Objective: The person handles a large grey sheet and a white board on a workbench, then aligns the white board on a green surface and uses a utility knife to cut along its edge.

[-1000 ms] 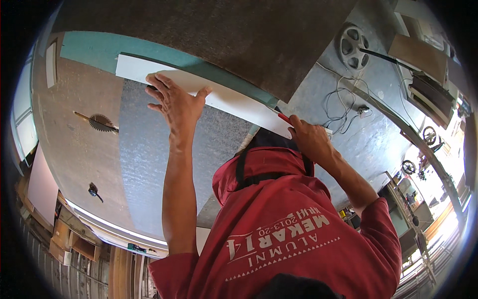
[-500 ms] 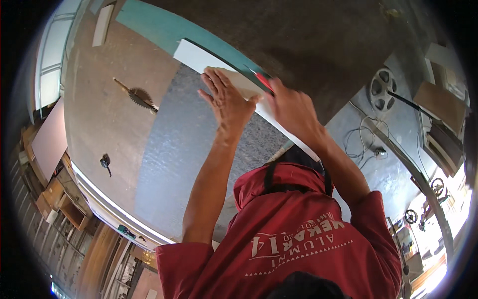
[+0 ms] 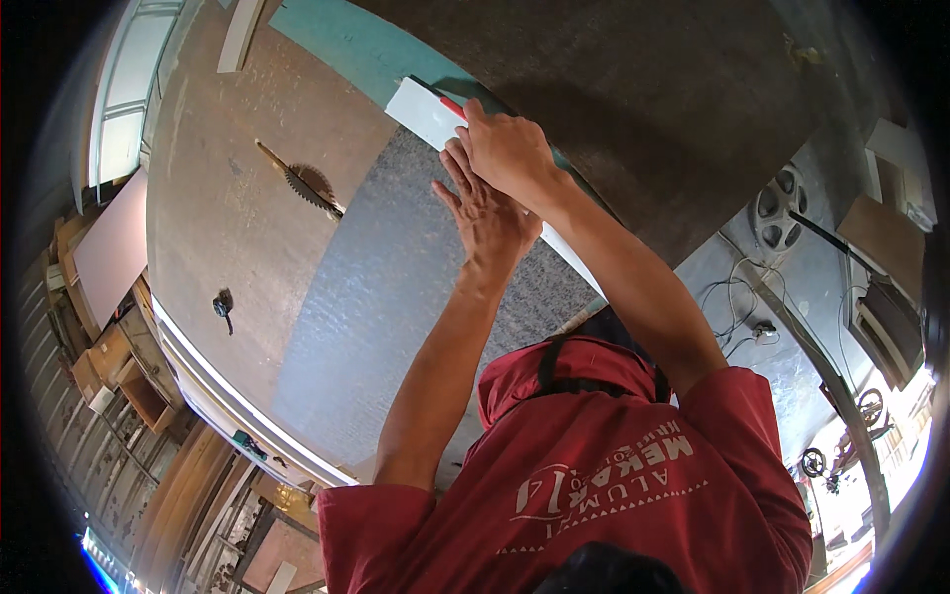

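Observation:
My left hand (image 3: 490,226) lies flat, fingers spread, on a long white board strip (image 3: 420,111) that runs diagonally from upper left to near my waist. My right hand (image 3: 513,158) is closed round a red-handled cutter (image 3: 452,106), just beyond the left hand. The cutter's tip is at the strip's far edge, near its upper-left end. Under the strip are a mottled grey-blue sheet (image 3: 361,257) on the near side and a teal band (image 3: 341,48) on the far side. My right forearm hides part of the strip.
A toothed circular saw blade (image 3: 315,190) with a wooden stick and a small black object (image 3: 224,309) lie on the brown surface (image 3: 213,213) at left. Another pale strip (image 3: 240,35) is at upper left. A spoked wheel (image 3: 779,208) and coiled cables (image 3: 737,297) are at right.
My right hand has moved up and left along the strip with the cutter, past my left hand. The left hand stays pressed on the strip. The whole view has shifted slightly.

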Available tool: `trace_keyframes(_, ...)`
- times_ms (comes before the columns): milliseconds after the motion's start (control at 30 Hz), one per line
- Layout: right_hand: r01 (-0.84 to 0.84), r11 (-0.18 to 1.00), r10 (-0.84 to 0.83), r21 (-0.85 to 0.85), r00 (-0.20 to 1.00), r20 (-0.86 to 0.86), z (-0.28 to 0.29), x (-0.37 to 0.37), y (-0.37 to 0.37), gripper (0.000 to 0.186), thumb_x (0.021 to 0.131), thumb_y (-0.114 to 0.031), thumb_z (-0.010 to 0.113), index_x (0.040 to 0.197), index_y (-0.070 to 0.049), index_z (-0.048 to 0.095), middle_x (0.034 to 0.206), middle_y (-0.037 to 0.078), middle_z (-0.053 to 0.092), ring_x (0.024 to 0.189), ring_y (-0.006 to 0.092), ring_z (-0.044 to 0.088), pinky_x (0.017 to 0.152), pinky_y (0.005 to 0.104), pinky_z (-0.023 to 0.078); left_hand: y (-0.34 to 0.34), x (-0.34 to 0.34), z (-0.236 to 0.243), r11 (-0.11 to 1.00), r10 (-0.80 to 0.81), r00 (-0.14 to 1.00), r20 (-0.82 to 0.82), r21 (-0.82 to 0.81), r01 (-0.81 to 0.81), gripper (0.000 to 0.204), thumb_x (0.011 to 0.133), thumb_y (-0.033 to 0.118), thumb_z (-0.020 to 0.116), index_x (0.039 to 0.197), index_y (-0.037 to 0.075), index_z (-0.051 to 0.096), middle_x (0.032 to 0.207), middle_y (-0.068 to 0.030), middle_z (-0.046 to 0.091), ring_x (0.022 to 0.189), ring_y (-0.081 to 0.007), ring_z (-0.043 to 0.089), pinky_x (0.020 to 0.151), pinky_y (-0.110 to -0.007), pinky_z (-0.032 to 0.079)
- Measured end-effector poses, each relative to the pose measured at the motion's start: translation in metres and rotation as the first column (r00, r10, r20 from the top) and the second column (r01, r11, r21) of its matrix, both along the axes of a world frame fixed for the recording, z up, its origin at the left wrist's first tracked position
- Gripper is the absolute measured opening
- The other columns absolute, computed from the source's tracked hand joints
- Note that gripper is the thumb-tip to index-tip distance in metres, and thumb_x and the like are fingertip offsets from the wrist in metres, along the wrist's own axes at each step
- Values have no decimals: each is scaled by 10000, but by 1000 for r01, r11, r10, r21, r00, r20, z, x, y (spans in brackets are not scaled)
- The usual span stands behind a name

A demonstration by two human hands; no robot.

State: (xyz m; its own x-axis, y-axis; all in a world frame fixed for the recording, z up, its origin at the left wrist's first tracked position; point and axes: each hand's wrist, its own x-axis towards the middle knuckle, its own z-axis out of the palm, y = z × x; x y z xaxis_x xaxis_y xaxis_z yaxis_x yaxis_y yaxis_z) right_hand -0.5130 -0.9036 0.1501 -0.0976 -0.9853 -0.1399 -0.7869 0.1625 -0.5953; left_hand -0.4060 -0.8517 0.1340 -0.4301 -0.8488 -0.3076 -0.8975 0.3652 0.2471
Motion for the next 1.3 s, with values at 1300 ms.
trace_keyframes(1300, 62, 883, -30, 466, 997, -75, 50, -73, 265, 220, 1009, -212, 575, 1099, -53, 453, 706, 181, 662, 640, 417, 663, 564, 523, 508, -3, -12, 18, 999, 33, 997, 64, 35, -35, 1342, 691, 544, 869, 1536, -152, 93, 1620, -365, 54, 1527, -495, 46, 1157, -712, 145)
